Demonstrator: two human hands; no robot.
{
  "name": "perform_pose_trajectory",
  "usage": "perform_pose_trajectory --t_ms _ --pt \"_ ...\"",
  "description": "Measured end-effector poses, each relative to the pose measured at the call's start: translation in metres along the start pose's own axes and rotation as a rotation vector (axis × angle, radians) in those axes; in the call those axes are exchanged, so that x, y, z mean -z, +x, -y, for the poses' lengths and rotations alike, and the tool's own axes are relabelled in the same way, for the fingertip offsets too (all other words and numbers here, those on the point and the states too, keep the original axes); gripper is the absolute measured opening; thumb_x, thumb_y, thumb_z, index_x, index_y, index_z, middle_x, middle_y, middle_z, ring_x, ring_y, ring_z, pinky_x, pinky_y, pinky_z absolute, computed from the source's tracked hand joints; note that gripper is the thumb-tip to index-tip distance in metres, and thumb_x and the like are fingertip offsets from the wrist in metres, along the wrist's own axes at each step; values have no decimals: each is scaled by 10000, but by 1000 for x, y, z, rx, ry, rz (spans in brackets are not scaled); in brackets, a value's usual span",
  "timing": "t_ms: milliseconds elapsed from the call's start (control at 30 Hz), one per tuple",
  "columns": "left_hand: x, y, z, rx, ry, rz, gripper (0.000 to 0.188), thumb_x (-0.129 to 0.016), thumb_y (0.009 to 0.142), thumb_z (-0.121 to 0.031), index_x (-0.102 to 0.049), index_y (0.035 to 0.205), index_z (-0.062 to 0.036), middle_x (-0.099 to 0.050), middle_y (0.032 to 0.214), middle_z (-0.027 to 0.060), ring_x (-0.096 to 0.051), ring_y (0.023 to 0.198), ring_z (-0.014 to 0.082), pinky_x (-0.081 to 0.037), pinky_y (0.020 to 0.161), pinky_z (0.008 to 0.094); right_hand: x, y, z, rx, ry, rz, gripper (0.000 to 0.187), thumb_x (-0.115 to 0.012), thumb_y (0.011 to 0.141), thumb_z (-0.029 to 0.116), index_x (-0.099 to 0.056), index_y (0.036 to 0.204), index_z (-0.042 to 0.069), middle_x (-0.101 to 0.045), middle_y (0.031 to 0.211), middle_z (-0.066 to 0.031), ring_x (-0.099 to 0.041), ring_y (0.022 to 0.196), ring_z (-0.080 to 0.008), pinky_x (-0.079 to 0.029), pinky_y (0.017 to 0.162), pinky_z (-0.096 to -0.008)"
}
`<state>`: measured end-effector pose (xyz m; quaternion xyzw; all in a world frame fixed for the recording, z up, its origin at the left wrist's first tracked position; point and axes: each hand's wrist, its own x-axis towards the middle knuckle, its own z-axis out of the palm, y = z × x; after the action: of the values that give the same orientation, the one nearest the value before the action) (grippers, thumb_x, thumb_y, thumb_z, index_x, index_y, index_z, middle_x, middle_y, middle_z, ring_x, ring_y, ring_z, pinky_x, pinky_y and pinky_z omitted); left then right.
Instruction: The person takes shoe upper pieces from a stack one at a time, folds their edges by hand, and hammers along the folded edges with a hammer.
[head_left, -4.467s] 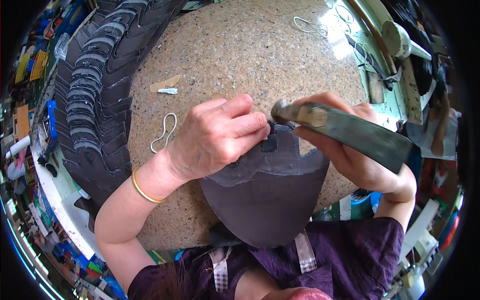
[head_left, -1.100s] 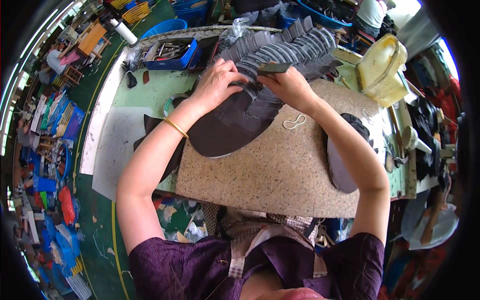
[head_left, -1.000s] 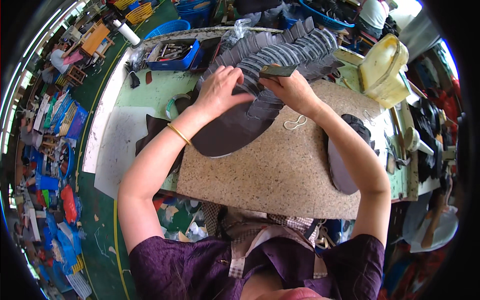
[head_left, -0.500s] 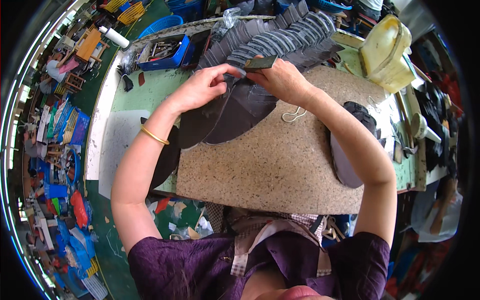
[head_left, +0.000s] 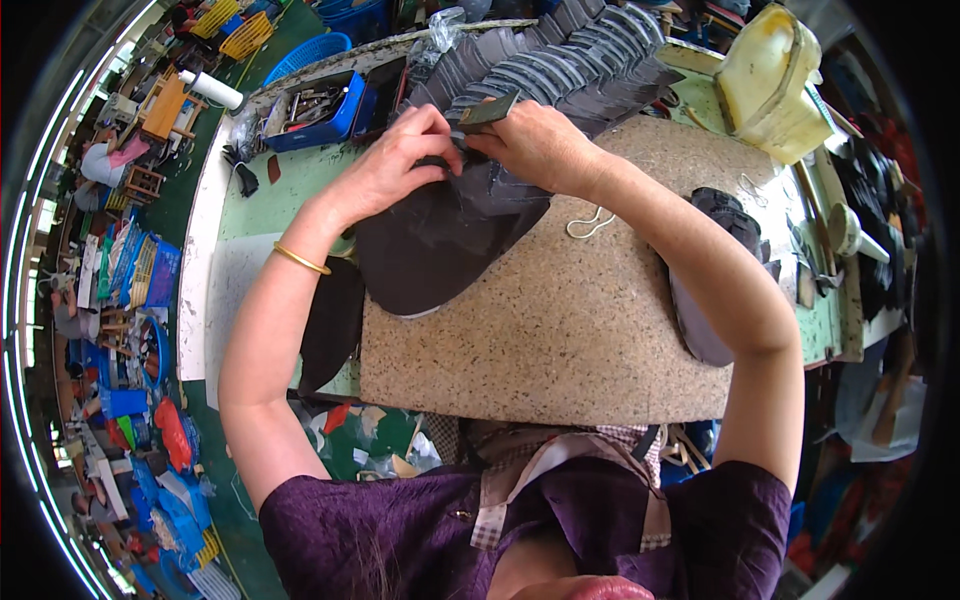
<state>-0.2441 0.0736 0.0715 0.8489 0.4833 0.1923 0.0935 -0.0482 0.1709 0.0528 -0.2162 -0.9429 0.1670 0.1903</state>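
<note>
My left hand [head_left: 403, 165] is closed, fingers bent and pinching the upper edge of a dark brown, rounded flat piece [head_left: 430, 255] that looks like a shoe upper part. In my right hand [head_left: 545, 145] is a flat, dark grey-green rectangular tool [head_left: 489, 112], gripped between thumb and fingers just above the same piece. Its lower edge and the thumb's contact are partly hidden. Behind both hands lies a long overlapping row of dark pieces with grey edges [head_left: 560, 65]. Another dark piece [head_left: 335, 325] rests below my left forearm.
A speckled stone slab [head_left: 520, 330] covers the middle of the green table. At the back left stands a blue tool box [head_left: 318, 112]; at the back right, a yellowed plastic container [head_left: 768, 85]. A white cord loop [head_left: 590, 224] lies on the slab. A stack of dark pieces [head_left: 705, 320] sits beside my right forearm.
The rounded dark piece has turned and now lies flatter, showing one broad face. My left fingers have curled in onto its edge; my right hand with the tool has shifted slightly left.
</note>
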Motion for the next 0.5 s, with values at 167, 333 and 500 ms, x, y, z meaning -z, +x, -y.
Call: perform_pose_trajectory --t_ms 167,333,500 --pt "45 -22 -2 -37 -72 -8 117 -591 765 40 -575 858 -30 -489 1369 111 -496 1229 279 -322 1083 388 -4 -5 8 -34 -77 24 308 -555 927 312 -576 1017 18 -668 853 -205 -653 809 -379 -521 686 -463" --pt "90 -33 -83 -5 31 -159 133 -623 758 37 -617 878 -21 -645 894 82 -629 956 279 -325 1081 544 10 -12 4 -197 -96 167 309 -528 919 304 -604 989 13 -682 865 -190 -671 850 -368 -539 728 -455" --pt "107 -66 -159 -134 -123 -73 189 -663 676 47 -628 854 -3 -603 734 98 -550 692 253 -435 635 360 32 -52 66 -72 645 188 281 -599 886 279 -673 880 8 -719 797 -50 -661 682 -206 -531 659 -358"
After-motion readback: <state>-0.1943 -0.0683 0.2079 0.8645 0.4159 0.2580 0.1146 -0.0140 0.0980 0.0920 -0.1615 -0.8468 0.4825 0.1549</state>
